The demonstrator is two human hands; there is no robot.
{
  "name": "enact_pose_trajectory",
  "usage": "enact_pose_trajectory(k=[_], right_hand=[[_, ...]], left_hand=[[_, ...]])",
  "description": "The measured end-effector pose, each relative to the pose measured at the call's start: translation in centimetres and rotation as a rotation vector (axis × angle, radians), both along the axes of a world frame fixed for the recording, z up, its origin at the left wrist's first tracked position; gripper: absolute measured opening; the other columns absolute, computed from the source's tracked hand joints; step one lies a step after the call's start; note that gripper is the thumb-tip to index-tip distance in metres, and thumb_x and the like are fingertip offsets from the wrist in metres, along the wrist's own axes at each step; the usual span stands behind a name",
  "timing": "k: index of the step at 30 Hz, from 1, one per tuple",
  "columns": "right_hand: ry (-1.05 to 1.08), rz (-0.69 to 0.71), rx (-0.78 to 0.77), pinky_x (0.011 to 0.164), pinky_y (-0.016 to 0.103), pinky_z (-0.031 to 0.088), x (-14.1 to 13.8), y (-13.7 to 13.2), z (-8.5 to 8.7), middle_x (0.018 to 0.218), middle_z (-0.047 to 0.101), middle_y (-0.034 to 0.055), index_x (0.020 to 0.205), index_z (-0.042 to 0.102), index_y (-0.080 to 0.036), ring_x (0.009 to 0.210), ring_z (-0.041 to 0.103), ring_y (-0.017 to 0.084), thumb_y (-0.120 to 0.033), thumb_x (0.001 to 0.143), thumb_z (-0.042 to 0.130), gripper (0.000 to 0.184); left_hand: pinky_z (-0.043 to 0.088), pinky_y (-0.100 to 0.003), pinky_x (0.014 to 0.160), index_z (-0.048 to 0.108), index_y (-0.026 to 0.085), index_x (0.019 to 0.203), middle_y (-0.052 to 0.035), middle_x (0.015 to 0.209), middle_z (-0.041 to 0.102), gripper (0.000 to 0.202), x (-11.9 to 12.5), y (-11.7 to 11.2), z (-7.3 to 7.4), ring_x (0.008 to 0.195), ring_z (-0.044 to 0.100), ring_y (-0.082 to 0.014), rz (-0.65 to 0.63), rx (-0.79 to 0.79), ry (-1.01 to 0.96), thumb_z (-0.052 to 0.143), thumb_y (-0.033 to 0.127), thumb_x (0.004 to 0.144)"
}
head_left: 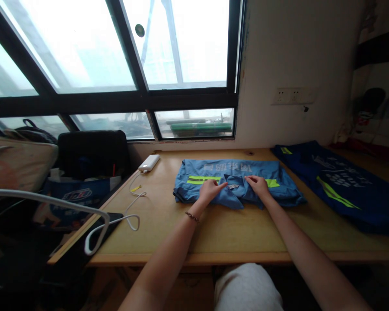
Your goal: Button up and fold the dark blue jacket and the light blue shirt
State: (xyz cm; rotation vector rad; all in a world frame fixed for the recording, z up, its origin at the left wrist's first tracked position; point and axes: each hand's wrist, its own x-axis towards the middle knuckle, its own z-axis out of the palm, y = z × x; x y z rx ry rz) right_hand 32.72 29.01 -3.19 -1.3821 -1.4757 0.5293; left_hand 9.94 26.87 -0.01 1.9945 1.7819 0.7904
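A light blue work shirt (197, 168) with yellow-green reflective strips and pale printed characters lies spread on the wooden table, its collar (228, 201) toward me. My left hand (210, 190) is closed at the left side of the collar, thumb and fingers pinching the cloth. At the collar's right side, my right hand (258, 185) pinches the fabric between thumb and fingertips. A small white label (234, 186) shows inside the neck, between the two hands. The shirt's lower layers are hidden under its top.
A dark blue garment (337, 181) with a yellow-green strip lies at the right of the table (168, 239). On the left are a white power bank (149, 163) and its cable (129, 216). A black chair (92, 147) and bags stand beyond the left edge. A wall with sockets (293, 95) rises behind.
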Motion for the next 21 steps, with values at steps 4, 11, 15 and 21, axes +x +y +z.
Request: enact_pose_trajectory(k=[4,11,15,21], right_hand=[[0.219,0.042,-0.011,0.073,0.031,0.045,0.2,0.3,-0.4,0.08,0.068,0.0058,0.076,0.069,-0.014,0.079,0.06,0.022,-0.041,0.065,0.06,0.03],[0.649,0.071,-0.088,0.07,0.027,0.046,-0.1,0.2,0.1,0.073,0.068,0.0034,0.069,0.068,-0.016,0.072,0.061,0.017,-0.032,0.055,0.068,0.021],[0.81,0.05,-0.155,0.063,0.026,0.048,-0.2,-0.1,0.3,0.069,0.068,0.0025,0.064,0.066,-0.017,0.067,0.062,0.017,-0.027,0.049,0.072,0.02],[0.806,0.03,-0.181,0.057,0.027,0.049,0.1,-0.1,0.4,0.066,0.067,0.0033,0.063,0.065,-0.016,0.064,0.062,0.018,-0.023,0.046,0.074,0.02]], left_hand=[[0.035,-0.025,0.057,0.063,0.017,0.065,-0.0072,0.065,0.061,0.053,1.0,-1.1,-0.1,0.067,0.057,-0.0199,-0.014,-0.009,0.233,0.046,0.067,0.064],[0.034,-0.026,0.059,0.065,0.018,0.067,-0.0089,0.068,0.062,0.061,1.9,-1.9,-0.5,0.07,0.057,-0.0208,-0.014,0.02,0.311,0.033,0.071,0.068],[0.035,-0.027,0.062,0.065,0.02,0.072,-0.0072,0.072,0.063,0.039,2.2,-2.0,-1.3,0.073,0.057,-0.0213,-0.013,0.058,0.273,0.048,0.054,0.069],[0.039,-0.025,0.059,0.061,0.015,0.063,-0.0038,0.062,0.06,0.009,1.9,-0.5,-1.1,0.065,0.056,-0.0171,-0.043,-0.131,-0.315,0.059,0.024,0.063]])
